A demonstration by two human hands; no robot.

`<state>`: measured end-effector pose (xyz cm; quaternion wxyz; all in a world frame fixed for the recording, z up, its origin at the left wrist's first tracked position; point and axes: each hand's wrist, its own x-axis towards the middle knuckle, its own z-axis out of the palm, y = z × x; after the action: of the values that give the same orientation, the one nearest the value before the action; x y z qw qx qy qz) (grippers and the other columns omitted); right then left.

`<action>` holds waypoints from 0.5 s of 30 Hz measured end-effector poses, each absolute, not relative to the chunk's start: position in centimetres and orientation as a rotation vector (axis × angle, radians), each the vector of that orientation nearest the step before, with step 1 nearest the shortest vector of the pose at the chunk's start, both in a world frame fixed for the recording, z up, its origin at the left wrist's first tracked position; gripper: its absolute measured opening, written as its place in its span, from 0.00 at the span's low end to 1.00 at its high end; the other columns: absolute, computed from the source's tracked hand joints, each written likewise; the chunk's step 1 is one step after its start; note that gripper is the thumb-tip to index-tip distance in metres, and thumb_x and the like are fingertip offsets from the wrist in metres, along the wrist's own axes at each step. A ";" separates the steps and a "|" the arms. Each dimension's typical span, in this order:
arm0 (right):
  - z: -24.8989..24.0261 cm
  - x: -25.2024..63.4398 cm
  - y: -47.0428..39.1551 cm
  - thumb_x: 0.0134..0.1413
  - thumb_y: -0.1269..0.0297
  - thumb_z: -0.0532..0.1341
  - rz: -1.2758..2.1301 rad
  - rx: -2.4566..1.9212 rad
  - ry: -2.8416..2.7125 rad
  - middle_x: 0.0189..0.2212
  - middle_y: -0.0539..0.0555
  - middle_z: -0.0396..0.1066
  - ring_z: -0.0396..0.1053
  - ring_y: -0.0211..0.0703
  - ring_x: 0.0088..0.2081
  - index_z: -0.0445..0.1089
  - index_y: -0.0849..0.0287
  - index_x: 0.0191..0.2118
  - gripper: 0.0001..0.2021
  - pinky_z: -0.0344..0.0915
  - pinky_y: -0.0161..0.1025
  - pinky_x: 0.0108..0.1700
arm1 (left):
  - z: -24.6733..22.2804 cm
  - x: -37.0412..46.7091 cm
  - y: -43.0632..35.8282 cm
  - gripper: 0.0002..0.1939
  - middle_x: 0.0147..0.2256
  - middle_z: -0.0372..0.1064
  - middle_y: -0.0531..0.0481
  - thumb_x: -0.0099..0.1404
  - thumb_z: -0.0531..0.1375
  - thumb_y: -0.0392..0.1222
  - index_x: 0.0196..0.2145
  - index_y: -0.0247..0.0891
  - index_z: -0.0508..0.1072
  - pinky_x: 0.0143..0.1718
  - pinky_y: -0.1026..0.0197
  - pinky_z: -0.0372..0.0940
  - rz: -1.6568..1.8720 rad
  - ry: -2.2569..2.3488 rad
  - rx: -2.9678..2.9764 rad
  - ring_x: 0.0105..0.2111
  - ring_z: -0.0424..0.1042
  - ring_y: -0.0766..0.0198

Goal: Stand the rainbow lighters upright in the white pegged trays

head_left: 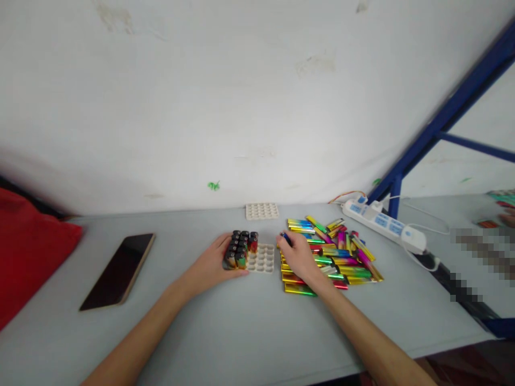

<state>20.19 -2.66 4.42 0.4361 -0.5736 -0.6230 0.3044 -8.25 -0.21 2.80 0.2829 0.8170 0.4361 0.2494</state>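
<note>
A pale tray (265,258) with round-cornered pockets lies at the middle of the table. Several black-topped lighters (238,249) stand upright in its left part, and the pockets at its right hold nothing. My left hand (213,261) is wrapped round the left side of the tray and the standing lighters. To the right of the tray, my right hand (296,254) pinches a dark-topped lighter (286,238), mostly covered by the fingers. Shiny multicoloured lighters (354,261) lie in a loose pile beneath and to the right of that hand.
A second pale tray (262,210) lies by the wall. On the left are a phone (118,272) and red cloth (32,246). A white power strip (384,226) with cables and a blue metal frame (434,128) stand right. Part of another person's hand (507,217) shows at the right edge.
</note>
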 end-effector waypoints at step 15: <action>4.1 19.8 -3.8 0.88 0.50 0.55 0.430 -1.274 -2.048 0.31 0.51 0.74 0.74 0.48 0.35 0.65 0.50 0.37 0.21 0.66 0.41 0.41 | 2.0 -8.2 0.0 0.42 0.69 0.75 0.37 0.62 0.81 0.54 0.69 0.44 0.75 0.77 0.33 0.68 0.660 1.176 2.194 0.70 0.75 0.36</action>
<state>19.81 -3.84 4.12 0.3391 -0.4893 -0.7864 0.1650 -8.20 -0.01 1.97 0.2795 0.8181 0.4383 0.2460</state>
